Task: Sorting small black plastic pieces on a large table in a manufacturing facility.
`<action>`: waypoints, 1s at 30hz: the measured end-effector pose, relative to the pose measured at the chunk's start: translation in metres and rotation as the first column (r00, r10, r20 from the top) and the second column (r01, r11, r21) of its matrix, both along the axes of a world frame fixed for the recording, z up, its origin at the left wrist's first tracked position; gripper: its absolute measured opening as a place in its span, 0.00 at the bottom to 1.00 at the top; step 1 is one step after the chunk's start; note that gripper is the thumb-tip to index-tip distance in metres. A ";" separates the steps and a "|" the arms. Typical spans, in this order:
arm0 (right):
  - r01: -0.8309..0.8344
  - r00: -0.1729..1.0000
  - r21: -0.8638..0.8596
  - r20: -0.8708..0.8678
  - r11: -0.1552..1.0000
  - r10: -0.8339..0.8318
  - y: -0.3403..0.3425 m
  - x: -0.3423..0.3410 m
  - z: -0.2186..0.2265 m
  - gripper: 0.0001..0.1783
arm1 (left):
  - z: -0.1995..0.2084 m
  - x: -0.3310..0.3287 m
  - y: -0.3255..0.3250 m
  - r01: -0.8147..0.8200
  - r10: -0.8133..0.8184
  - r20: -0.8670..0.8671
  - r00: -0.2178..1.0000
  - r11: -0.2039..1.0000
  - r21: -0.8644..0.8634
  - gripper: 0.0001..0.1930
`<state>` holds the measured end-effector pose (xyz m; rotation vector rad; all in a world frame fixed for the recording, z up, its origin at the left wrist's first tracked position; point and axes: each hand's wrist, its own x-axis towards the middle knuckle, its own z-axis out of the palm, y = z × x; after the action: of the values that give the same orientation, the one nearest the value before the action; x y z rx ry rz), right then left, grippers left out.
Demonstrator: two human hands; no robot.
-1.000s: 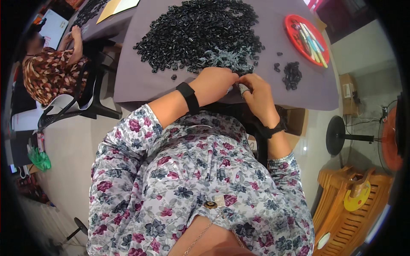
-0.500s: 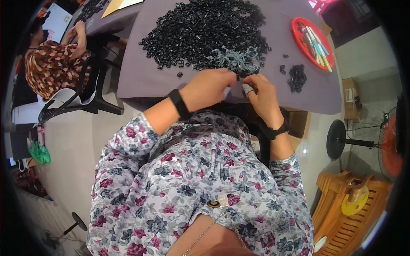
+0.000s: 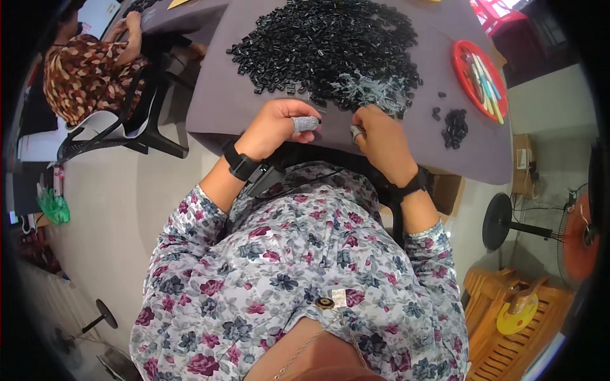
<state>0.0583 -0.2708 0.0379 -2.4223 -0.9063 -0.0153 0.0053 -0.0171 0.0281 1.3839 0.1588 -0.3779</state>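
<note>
My left hand (image 3: 274, 129) is turned so its thumb, wrapped in grey tape or cloth, shows. Between that thumb and the fingers a small black piece (image 3: 319, 120) is pinched. My right hand (image 3: 384, 143) bends over the table's front edge, fingers pressed together and one wrapped in grey; whatever its fingertips hold is hidden. Just beyond both hands spreads a big heap of small black plastic pieces (image 3: 324, 47). Grey-blue scraps (image 3: 368, 89) lie on the heap's near side, close to my right fingertips.
A purple-grey cloth covers the table (image 3: 213, 101). To the right are a small black pile (image 3: 455, 129) and a red tray (image 3: 462, 54) of pen-like tools. At far left a person (image 3: 89, 82) sits on a chair. A fan (image 3: 578, 235) and an orange-brown slatted chair (image 3: 508, 330) stand right.
My hands have drawn apart, the left moving back left and turning thumb-side up with the black piece. The view has shifted a little, so the table sits lower and further right.
</note>
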 end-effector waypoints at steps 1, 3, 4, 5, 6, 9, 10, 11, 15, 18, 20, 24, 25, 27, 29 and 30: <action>-0.006 1.000 -0.008 0.013 1.000 0.006 0.000 0.000 0.000 0.11 | -0.002 0.000 0.000 -0.004 0.004 0.003 1.000 1.000 -0.014 0.09; -0.010 0.999 -0.019 0.031 1.000 0.010 0.000 0.000 -0.001 0.12 | -0.001 0.000 -0.001 -0.002 0.002 0.000 1.000 1.000 -0.018 0.09; -0.007 0.999 -0.022 0.035 1.000 0.008 0.000 -0.001 -0.002 0.13 | -0.001 0.000 -0.001 0.000 0.000 0.000 1.000 1.000 -0.019 0.09; -0.003 0.999 -0.025 0.040 1.000 0.004 -0.001 -0.002 -0.003 0.14 | -0.001 0.001 -0.001 -0.002 0.002 -0.003 1.000 1.000 -0.027 0.09; -0.001 0.999 -0.014 0.033 1.000 0.001 0.000 -0.003 -0.003 0.14 | -0.002 0.002 -0.001 -0.002 0.002 -0.006 1.000 0.999 -0.033 0.09; -0.003 1.000 -0.010 0.024 1.000 0.003 0.000 -0.004 -0.002 0.15 | -0.003 0.003 -0.001 0.000 0.000 -0.006 1.000 0.999 -0.032 0.09; -0.013 0.999 -0.026 0.029 1.000 0.014 0.000 -0.004 -0.002 0.15 | -0.002 0.003 -0.001 0.002 -0.002 -0.005 1.000 1.000 -0.026 0.09; -0.022 0.999 -0.042 0.034 0.999 0.023 0.000 -0.005 -0.001 0.15 | -0.003 0.003 -0.001 0.001 -0.001 0.001 1.000 1.000 -0.005 0.08; -0.044 0.999 0.082 -0.020 0.996 0.046 0.000 -0.006 -0.002 0.15 | -0.001 0.001 -0.002 0.017 -0.019 0.031 0.999 0.998 0.064 0.08; -0.005 0.969 0.325 -0.234 0.946 0.085 0.003 -0.009 -0.001 0.12 | -0.004 0.001 -0.003 0.040 -0.043 0.048 0.998 0.997 0.060 0.08; 0.035 0.906 0.441 -0.392 0.897 0.158 0.012 -0.010 0.004 0.10 | -0.006 0.002 -0.002 0.065 -0.069 0.061 0.996 0.996 0.057 0.08; 0.084 0.848 0.505 -0.488 0.859 0.204 0.032 -0.011 -0.002 0.09 | -0.004 0.001 -0.004 0.073 -0.078 0.093 0.993 0.996 0.048 0.09; 0.100 0.846 0.524 -0.492 0.846 0.205 0.036 -0.011 -0.006 0.10 | -0.004 0.000 -0.004 0.065 -0.069 0.097 0.993 0.997 0.038 0.09; 0.143 0.835 0.565 -0.510 0.812 0.207 0.039 -0.011 -0.010 0.12 | -0.001 0.000 -0.005 0.061 -0.063 0.092 0.994 0.998 0.025 0.09; 0.200 0.818 0.607 -0.536 0.769 0.210 0.039 -0.010 -0.011 0.14 | -0.001 -0.001 -0.004 0.054 -0.056 0.090 0.994 0.998 0.026 0.09; 0.193 0.822 0.605 -0.530 0.772 0.210 0.037 -0.009 -0.011 0.15 | -0.002 0.000 -0.004 0.052 -0.055 0.091 0.994 0.998 0.034 0.09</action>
<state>0.0491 -0.2335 0.0264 -1.6174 -0.5034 0.3440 0.0053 -0.0215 0.0262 1.4363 0.0521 -0.3566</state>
